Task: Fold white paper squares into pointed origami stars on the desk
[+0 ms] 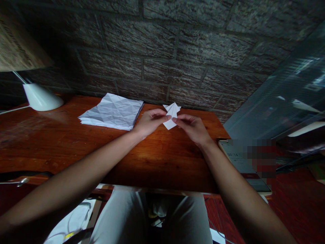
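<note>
A dark brick wall [162, 61] stands behind a glossy wooden worktop [157, 156], with a white lamp [42, 97] at the left and a stack of creased paper sheets [111, 112] between the lamp and the hands. Near the wall side of the worktop is the folded white paper [173, 111], its pointed flaps directed away from the person. The left hand [148, 122] grasps its left edge with thumb and fingers, and the right hand [194, 128] pinches the right edge the same way, the thumbs close together over the middle. It should be very light, springy along the folds yet easily crumpled or torn, so a gentle pinch on the layered edges seems best, leaving the thin tips free.
</note>
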`<state>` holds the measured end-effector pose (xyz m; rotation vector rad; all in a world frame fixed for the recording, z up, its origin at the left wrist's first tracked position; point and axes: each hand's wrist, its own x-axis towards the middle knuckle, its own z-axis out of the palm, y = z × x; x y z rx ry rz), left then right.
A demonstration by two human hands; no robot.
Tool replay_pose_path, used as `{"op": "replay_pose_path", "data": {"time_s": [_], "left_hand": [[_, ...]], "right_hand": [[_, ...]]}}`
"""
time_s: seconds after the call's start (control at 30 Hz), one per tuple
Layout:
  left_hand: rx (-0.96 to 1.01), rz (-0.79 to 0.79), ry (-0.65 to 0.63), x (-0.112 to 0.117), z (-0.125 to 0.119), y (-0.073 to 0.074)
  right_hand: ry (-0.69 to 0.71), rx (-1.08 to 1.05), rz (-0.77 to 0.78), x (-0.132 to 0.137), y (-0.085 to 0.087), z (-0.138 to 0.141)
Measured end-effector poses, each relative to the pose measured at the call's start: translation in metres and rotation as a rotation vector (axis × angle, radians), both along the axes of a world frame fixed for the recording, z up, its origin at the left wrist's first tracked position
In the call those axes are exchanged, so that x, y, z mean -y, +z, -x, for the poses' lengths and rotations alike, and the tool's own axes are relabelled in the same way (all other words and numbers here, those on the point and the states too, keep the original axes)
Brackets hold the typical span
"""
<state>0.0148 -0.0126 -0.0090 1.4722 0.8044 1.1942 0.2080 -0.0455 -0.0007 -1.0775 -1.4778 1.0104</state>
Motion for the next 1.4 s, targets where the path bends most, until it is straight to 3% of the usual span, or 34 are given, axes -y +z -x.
{"op": "replay_pose_path", "data": {"time_s": [0.33, 0.57, 0.83, 1.0, 1.17, 1.4], "left_hand": [[0.008, 0.067, -0.064, 0.0009, 0.0017, 0.0021], [0.09, 0.202, -0.1, -0.0004, 0.0016, 0.0014], [0.113, 0.179, -0.068, 0.0014, 0.002, 0.0015], [0.185, 0.275, -0.035, 0.0013, 0.0016, 0.0024], [0.204, 0.383, -0.101, 0.0023, 0.0024, 0.0047], [0.156, 0.333, -0.086, 0.0017, 0.0025, 0.0029]], "right_hand": [[0.007, -0.018, 0.029, 0.0007, 0.0, -0.0001], [-0.035, -0.029, 0.022, -0.0016, -0.0007, -0.0014], [0.029, -0.015, 0.085, 0.002, 0.0014, 0.0012], [0.013, -0.029, 0.068, 0.0016, 0.0026, -0.0001], [-0.046, -0.04, 0.044, 0.001, 0.0033, -0.0009], [0.0, -0.086, 0.042, 0.0008, 0.0002, 0.0016]]}}
